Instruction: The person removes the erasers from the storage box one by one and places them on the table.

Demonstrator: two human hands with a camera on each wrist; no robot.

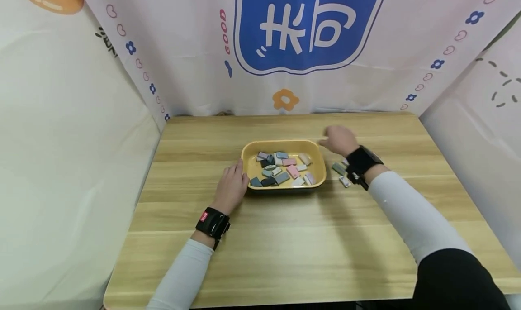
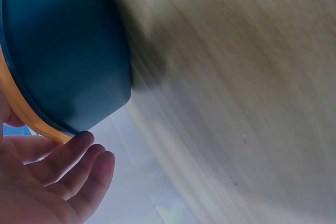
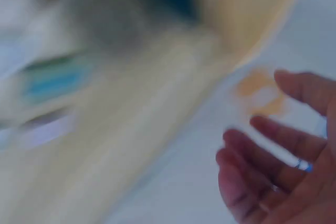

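A rounded rectangular tray (image 1: 283, 143), yellow inside and dark blue-green outside, stands on the table with several small coloured blocks (image 1: 289, 162) in pink, grey, white, blue and black. At its left end, my left hand (image 1: 231, 188) holds the rim; the left wrist view shows the thumb over the yellow rim (image 2: 21, 109) and the fingers along the outer side. Beyond the tray's right end, my right hand (image 1: 341, 140) is raised with loosely bent fingers and nothing between them. Below that hand, a few loose blocks (image 1: 338, 168) lie partly hidden by the wrist strap.
The wooden table (image 1: 277, 251) meets a white printed cloth (image 1: 195, 74) at the back. More white cloth hangs at the left and right sides. Each wrist wears a black strap (image 1: 212, 222). The right wrist view is blurred.
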